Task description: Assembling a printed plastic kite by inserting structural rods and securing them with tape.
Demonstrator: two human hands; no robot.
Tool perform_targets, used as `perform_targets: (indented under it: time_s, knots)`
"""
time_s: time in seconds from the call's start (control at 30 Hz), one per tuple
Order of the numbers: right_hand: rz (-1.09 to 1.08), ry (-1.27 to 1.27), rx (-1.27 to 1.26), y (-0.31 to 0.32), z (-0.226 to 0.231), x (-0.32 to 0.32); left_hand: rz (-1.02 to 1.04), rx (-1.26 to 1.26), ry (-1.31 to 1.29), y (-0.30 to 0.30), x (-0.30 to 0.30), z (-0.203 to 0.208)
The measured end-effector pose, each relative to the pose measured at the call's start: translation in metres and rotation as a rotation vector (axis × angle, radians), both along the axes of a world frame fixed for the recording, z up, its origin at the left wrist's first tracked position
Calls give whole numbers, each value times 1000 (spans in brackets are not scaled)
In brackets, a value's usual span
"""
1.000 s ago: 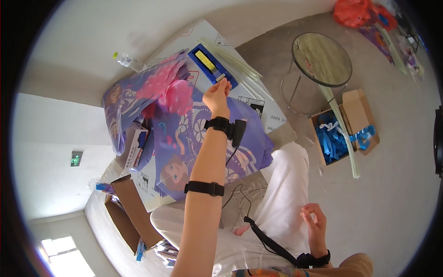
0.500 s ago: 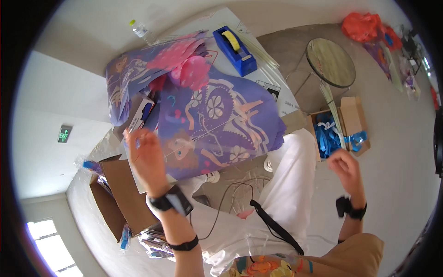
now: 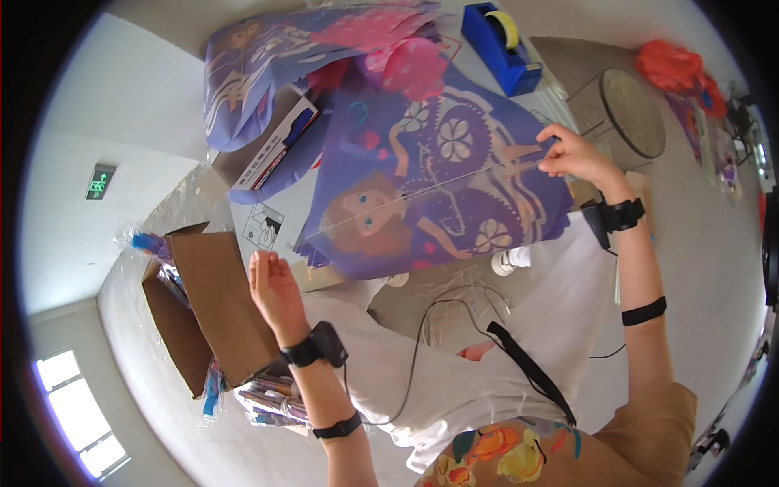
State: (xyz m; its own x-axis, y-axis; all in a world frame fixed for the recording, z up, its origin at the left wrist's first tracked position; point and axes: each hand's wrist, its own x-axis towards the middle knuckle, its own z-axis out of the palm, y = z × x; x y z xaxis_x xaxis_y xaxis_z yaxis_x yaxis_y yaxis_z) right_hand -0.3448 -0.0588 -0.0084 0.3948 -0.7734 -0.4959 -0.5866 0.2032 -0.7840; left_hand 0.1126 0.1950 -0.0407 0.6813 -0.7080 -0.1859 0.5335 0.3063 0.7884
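Observation:
A stack of purple printed sheets with a cartoon princess figure lies before me, a thin pale line running across the top one. At the stack's right end, my right hand hovers at or just over the edge. Its fingers are bent and apart, with nothing visible in them; whether they touch the sheet I cannot tell. My left hand is raised near the stack's lower left corner, fingers loosely stretched upward, holding nothing that shows. Folded purple sheets with pink pieces on them lie farther back.
A blue tape dispenser stands at the back, with pale thin sticks beside it. Right of it is a round stool. An open cardboard box stands at the left. A narrow printed box lies by the stack. A cable crosses my lap.
My right hand has moved from beside the blue-filled box up to the sheets' right end. My left hand has come off the sheets' left side. The view has also shifted.

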Motion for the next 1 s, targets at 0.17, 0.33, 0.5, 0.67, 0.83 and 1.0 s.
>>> perform_targets:
  time_s: [0.17, 0.33, 0.5, 0.67, 0.83, 1.0]
  knots:
    - [124, -17, 27, -11, -12, -2, 180, 235, -241, -22, -18, -30]
    - [8, -180, 50, -4, -34, -1, 217, 285, -272, -25, -13, -56]
    - [6, -165, -40, -8, -58, 14, 296, 416, -453, -20, -6, -62]
    - [-120, -65, -166, -4, -67, 11, 278, 437, -393, -28, -16, -65]
    - [-107, 44, -385, -2, -87, 7, 275, 473, -506, -31, -17, -72]
    - [-133, 70, -472, 4, -93, 16, 269, 496, -552, -26, -11, -81]
